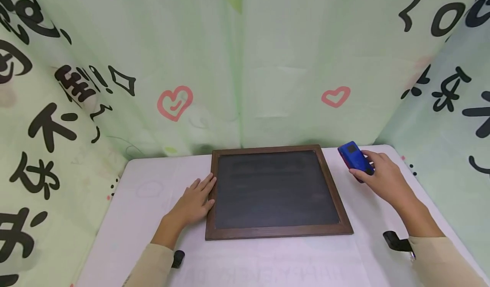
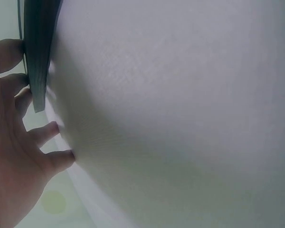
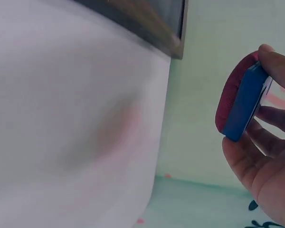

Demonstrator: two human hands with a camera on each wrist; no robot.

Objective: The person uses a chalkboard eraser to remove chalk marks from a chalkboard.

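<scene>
A small blackboard point(image 1: 279, 189) with a brown wooden frame lies on the white table, its dark surface showing faint smudges. My left hand point(image 1: 194, 202) rests at the frame's left side with fingers fairly straight, the fingertips touching the edge. In the left wrist view the thumb and fingers of that hand point(image 2: 19, 137) meet the frame edge point(image 2: 39, 52) and the table. Off the board's right side, my right hand point(image 1: 386, 178) grips a blue board eraser point(image 1: 354, 157) between thumb and fingers. Its red felt pad point(image 3: 235, 90) shows in the right wrist view, above the table.
The white table point(image 1: 268, 261) has rounded far corners. Pale green curtains point(image 1: 268, 66) with black lettering and red hearts hang behind and along both sides. Black devices sit at my wrists, one by the right sleeve point(image 1: 396, 241).
</scene>
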